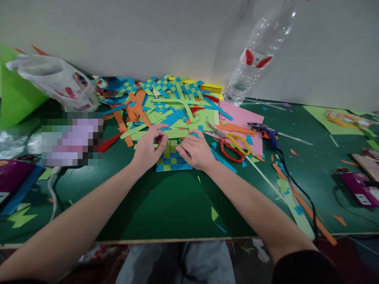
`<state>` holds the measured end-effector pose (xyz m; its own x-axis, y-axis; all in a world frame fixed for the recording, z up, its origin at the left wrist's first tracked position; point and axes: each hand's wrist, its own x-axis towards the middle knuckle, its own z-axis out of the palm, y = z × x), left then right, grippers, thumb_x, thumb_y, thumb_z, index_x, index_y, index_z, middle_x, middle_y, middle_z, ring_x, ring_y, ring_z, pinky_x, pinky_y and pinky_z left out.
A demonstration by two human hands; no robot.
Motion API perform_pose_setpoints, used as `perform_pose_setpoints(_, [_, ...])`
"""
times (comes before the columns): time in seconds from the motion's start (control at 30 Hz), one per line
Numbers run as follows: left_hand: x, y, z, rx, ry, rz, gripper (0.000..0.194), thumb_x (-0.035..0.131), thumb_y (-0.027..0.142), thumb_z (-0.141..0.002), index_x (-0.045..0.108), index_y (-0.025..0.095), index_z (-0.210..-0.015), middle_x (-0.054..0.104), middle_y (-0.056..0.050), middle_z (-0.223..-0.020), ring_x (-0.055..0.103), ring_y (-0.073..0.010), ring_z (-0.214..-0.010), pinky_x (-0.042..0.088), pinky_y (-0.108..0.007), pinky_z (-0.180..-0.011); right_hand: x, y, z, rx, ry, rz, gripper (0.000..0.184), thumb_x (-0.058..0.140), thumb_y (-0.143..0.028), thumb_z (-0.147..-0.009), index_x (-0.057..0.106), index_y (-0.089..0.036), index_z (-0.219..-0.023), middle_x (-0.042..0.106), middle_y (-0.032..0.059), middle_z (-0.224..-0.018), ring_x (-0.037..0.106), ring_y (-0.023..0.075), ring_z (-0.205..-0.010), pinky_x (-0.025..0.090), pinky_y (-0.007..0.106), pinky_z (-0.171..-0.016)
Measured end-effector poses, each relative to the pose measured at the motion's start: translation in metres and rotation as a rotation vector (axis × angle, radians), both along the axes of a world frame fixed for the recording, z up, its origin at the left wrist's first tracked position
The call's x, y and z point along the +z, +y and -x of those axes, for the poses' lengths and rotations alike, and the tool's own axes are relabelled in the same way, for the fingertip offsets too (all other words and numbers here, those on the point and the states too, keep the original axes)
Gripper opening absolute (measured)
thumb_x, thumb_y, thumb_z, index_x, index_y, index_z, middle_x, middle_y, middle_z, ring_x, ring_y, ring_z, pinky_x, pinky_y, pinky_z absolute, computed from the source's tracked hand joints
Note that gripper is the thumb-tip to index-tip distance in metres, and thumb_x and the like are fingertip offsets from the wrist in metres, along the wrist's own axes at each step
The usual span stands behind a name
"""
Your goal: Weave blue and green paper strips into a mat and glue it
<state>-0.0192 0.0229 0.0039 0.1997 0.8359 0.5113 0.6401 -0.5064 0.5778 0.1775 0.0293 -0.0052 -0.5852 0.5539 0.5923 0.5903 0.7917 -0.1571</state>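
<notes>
A small mat of woven blue and green paper strips (174, 166) lies flat on the table between my hands, its upper part partly covered by them. My left hand (150, 145) is at the mat's left upper edge, index finger stretched out and thumb bent, with a gap between them. On the other side, my right hand (197, 150) has its fingers bent together over the mat's right edge, fingertips at the upright green strips (173, 146). Red-and-yellow-handled scissors (232, 146) lie open-bladed just right of my right hand.
Behind my hands is a heap of paper strips and woven pieces (161, 88). A plastic bottle (251, 59) leans on the wall; a glue gun (268, 136) with its cord lies right. At left are a plastic bag (69, 86) and a blurred-out phone-like object (72, 142).
</notes>
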Motion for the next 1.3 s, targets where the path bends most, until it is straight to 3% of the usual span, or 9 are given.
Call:
perform_pose_setpoints(0.07, [-0.003, -0.001, 0.0, 0.001, 0.041, -0.069, 0.009, 0.048, 0.027, -0.092, 0.054, 0.021, -0.088, 0.066, -0.009, -0.114, 0.065, -0.0162, -0.084, 0.05, -0.029, -0.068, 0.001, -0.002, -0.001, -0.05, -0.003, -0.008, 0.043, 0.034, -0.032, -0.103, 0.058, -0.019, -0.07, 0.066, 0.0019, -0.069, 0.057, 0.0154, -0.071, 0.032, 0.039, -0.101])
perform_pose_setpoints(0.13, [-0.005, -0.004, -0.001, -0.01, 0.084, -0.118, 0.008, 0.048, 0.025, -0.092, 0.053, 0.021, -0.086, 0.066, -0.009, -0.115, 0.065, -0.0179, -0.093, 0.051, -0.029, -0.071, 0.002, -0.003, -0.002, -0.081, -0.017, -0.012, 0.041, 0.035, -0.031, -0.103, 0.059, -0.019, -0.072, 0.067, 0.0024, -0.07, 0.059, 0.0165, -0.074, 0.033, 0.039, -0.1])
perform_pose_setpoints(0.2, [-0.006, -0.008, -0.003, -0.016, 0.125, -0.14, 0.009, 0.048, 0.023, -0.092, 0.054, 0.021, -0.097, 0.068, -0.008, -0.104, 0.066, -0.0183, -0.092, 0.051, -0.03, -0.074, 0.003, -0.006, -0.003, -0.089, -0.04, -0.015, 0.038, 0.037, -0.031, -0.102, 0.06, -0.019, -0.074, 0.068, 0.003, -0.073, 0.06, 0.0175, -0.078, 0.034, 0.038, -0.099])
perform_pose_setpoints(0.27, [-0.005, -0.015, -0.004, -0.004, 0.162, -0.14, 0.024, 0.048, 0.022, -0.092, 0.052, 0.02, -0.116, 0.067, -0.005, -0.093, 0.065, -0.0176, -0.084, 0.052, -0.031, -0.075, 0.003, -0.009, -0.005, -0.084, -0.051, -0.009, 0.034, 0.039, -0.031, -0.101, 0.06, -0.019, -0.077, 0.07, 0.0036, -0.077, 0.061, 0.018, -0.081, 0.034, 0.039, -0.099])
perform_pose_setpoints(0.37, [-0.003, -0.029, -0.001, -0.012, 0.222, -0.116, 0.043, 0.048, 0.023, -0.092, 0.039, 0.019, -0.134, 0.067, -0.005, -0.099, 0.065, -0.0189, -0.086, 0.053, -0.033, -0.078, 0.0, -0.02, -0.01, -0.097, -0.017, 0.029, 0.027, 0.041, -0.032, -0.1, 0.061, -0.019, -0.087, 0.073, 0.0054, -0.089, 0.063, 0.0195, -0.088, 0.034, 0.042, -0.103])
perform_pose_setpoints(0.53, [-0.004, -0.055, 0.022, -0.009, 0.421, -0.057, 0.048, 0.052, 0.039, -0.094, 0.04, 0.018, -0.134, 0.062, -0.014, -0.122, 0.059, -0.0298, -0.115, 0.048, -0.044, -0.095, -0.006, -0.04, -0.025, -0.064, 0.051, 0.157, 0.021, 0.049, -0.035, -0.098, 0.059, -0.019, -0.108, 0.071, 0.0088, -0.113, 0.063, 0.0224, -0.108, 0.036, 0.046, -0.108])
perform_pose_setpoints(0.7, [-0.005, -0.063, 0.036, 0.023, 0.611, 0.064, 0.069, 0.062, 0.059, -0.083, 0.044, 0.017, -0.134, 0.06, -0.017, -0.128, 0.055, -0.0373, -0.119, 0.045, -0.051, -0.094, -0.006, -0.043, -0.029, 0.036, 0.018, 0.258, 0.044, 0.061, -0.045, -0.091, 0.053, -0.017, -0.124, 0.058, 0.0137, -0.137, 0.053, 0.0275, -0.128, 0.041, 0.048, -0.109])
perform_pose_setpoints(0.93, [-0.001, -0.055, 0.038, -0.047, 0.611, 0.052, 0.053, 0.065, 0.056, -0.083, 0.055, 0.019, -0.12, 0.066, -0.012, -0.121, 0.059, -0.0345, -0.112, 0.042, -0.048, -0.093, -0.004, -0.039, -0.029, 0.127, -0.032, 0.344, 0.043, 0.063, -0.041, -0.091, 0.052, -0.019, -0.126, 0.058, 0.0134, -0.138, 0.053, 0.0274, -0.128, 0.043, 0.049, -0.108])
perform_pose_setpoints(1.3, [0.003, -0.052, 0.04, -0.195, 0.61, 0.029, 0.048, 0.062, 0.049, -0.087, 0.055, 0.021, -0.126, 0.067, -0.011, -0.119, 0.061, -0.0312, -0.111, 0.04, -0.047, -0.095, -0.001, -0.039, -0.031, 0.16, -0.047, 0.374, 0.048, 0.065, -0.047, -0.087, 0.053, -0.02, -0.124, 0.063, 0.0117, -0.131, 0.056, 0.0267, -0.122, 0.041, 0.047, -0.105])
